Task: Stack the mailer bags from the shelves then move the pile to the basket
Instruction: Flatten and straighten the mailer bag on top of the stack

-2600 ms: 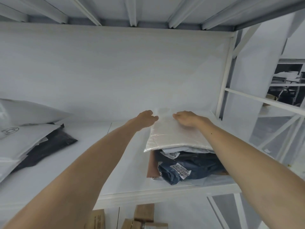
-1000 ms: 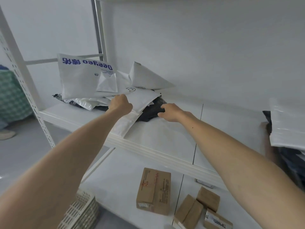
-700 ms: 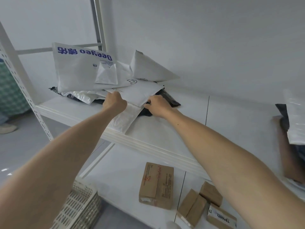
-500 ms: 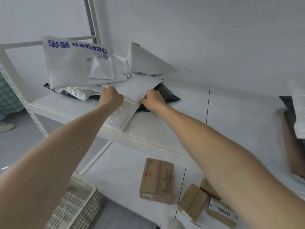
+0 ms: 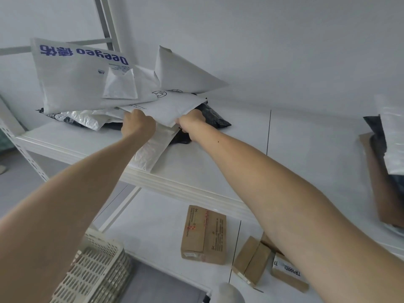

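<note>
Now left hand (image 5: pixel 138 124) and right hand (image 5: pixel 190 124) pinch the near edge of the white padded mailer (image 5: pixel 172 106) on the shelf (image 5: pixel 87 147); draw it out level so the Deeyeo bag (image 5: pixel 76 84) doesn't slide off.

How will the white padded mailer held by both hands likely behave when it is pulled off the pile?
Probably light and fairly stiff: the white padded mailer looks flat, gripped only at its near edge by the left hand and right hand. It may drag neighbours: it lies on a bubble mailer and a black bag.
</note>
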